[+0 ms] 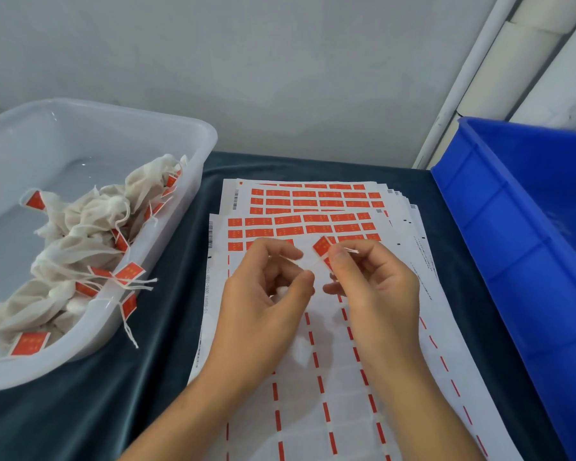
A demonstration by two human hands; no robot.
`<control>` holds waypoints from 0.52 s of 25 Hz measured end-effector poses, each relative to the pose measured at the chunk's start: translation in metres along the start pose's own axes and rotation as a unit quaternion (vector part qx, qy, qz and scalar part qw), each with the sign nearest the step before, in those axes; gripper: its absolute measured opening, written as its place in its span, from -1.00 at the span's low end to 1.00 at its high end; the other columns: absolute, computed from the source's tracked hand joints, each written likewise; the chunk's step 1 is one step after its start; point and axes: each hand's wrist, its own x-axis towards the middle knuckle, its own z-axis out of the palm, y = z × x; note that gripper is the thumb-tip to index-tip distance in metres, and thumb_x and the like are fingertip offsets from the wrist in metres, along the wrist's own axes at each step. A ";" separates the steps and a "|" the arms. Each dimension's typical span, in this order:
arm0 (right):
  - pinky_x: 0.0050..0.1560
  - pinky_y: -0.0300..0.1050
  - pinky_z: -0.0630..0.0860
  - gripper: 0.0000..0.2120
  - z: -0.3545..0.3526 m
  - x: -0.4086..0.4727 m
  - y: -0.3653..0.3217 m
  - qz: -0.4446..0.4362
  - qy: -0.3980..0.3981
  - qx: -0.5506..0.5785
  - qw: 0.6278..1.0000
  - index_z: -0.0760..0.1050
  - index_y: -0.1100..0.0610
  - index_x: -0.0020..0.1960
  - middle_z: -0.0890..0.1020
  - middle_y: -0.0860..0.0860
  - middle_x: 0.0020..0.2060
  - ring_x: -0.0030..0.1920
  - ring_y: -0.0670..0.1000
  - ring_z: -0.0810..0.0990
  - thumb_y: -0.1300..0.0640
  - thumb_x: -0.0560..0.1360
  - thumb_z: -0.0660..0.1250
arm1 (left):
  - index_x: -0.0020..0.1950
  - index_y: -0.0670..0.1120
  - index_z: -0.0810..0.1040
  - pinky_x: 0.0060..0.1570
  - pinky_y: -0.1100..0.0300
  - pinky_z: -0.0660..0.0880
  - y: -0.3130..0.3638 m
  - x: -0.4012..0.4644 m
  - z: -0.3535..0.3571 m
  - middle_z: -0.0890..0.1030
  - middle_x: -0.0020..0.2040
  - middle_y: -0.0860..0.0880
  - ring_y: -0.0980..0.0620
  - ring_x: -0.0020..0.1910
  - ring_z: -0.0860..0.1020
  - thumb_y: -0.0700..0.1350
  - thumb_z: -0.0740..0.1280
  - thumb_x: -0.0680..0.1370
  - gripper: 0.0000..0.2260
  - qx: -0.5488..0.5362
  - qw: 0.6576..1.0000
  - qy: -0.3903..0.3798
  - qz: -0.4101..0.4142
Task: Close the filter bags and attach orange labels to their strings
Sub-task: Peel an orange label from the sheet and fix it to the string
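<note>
I see my right hand [373, 287] pinching a small orange rectangular paper label [322, 246] against a thin white string [313, 259], while my left hand [266, 287] curls its fingers round a white mesh filter bag [281, 291] and holds the string's other end, both above the white label sheets [313, 224] on the dark teal cloth-covered table [167, 344]. To my left a translucent plastic tub [193, 181] holds a heap of white labelled filter bags [87, 234]; a blue plastic crate [512, 234] stands at my right.
</note>
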 end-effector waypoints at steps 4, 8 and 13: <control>-0.27 -0.27 0.63 -0.92 0.000 0.000 0.000 0.022 0.005 0.028 0.999 0.69 -0.02 -0.11 0.73 -0.08 -0.21 -0.14 0.00 0.71 0.09 0.57 0.46 | -0.08 0.04 0.55 -0.14 0.29 0.54 0.003 -0.005 0.001 0.62 -0.19 0.10 0.00 -0.16 0.60 -0.14 0.43 0.55 -0.89 0.048 0.995 -0.001 0.087; -0.21 -0.19 0.66 -0.90 -0.001 -0.001 -0.001 0.031 -0.015 0.054 0.998 0.71 0.01 -0.08 0.74 -0.02 -0.18 -0.15 0.03 0.71 0.12 0.58 0.44 | 0.07 0.02 0.67 -0.17 0.43 0.46 0.003 -0.006 0.003 0.62 -0.17 0.24 0.11 -0.17 0.59 -0.18 0.41 0.56 -0.86 0.082 0.984 0.015 0.156; -0.17 -0.19 0.66 -0.84 0.001 -0.002 -0.001 0.008 -0.039 0.039 0.998 0.72 0.00 -0.08 0.74 -0.04 -0.19 -0.12 0.04 0.72 0.13 0.63 0.39 | 0.18 0.01 0.69 -0.19 0.43 0.46 0.000 -0.004 0.004 0.67 -0.05 0.21 0.13 -0.15 0.60 -0.10 0.42 0.61 -0.84 0.096 0.979 0.060 0.169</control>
